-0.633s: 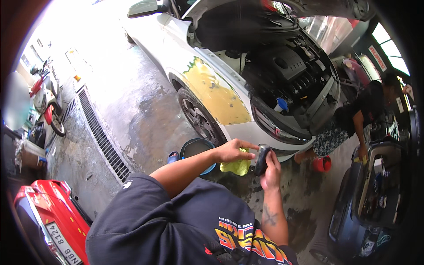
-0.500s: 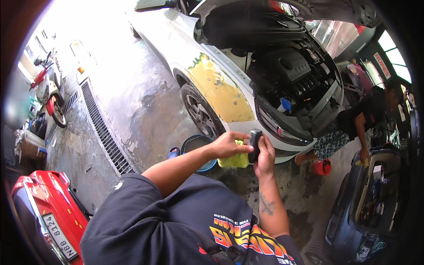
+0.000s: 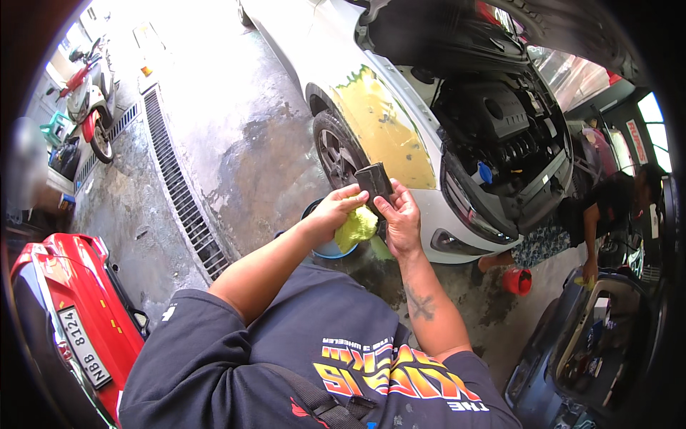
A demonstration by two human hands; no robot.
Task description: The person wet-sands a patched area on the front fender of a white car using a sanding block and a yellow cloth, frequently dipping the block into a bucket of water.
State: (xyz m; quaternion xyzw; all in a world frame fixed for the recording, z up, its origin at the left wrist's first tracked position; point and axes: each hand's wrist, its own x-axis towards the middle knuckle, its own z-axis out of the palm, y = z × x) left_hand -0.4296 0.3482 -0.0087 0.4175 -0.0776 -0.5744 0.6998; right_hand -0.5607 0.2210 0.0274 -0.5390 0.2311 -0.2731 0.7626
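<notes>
In the middle of the head view my left hand is closed on a bright yellow-green cloth, with its fingertips against a dark, flat rectangular block. My right hand grips that block from the right, thumb and fingers pressed on it. Just beyond both hands is a white car with its hood up and a yellowish, patchy area on the front fender above the wheel. A blue tub stands on the wet floor, partly hidden behind my hands.
A co-worker bends at the right beside a red bucket and a detached dark car part. A long drain grate runs along the left. A scooter and a red car part are at the left.
Both hands have risen in the picture with the block and cloth. The block is now tilted, showing its broad face. The car also sits higher and further right in view.
</notes>
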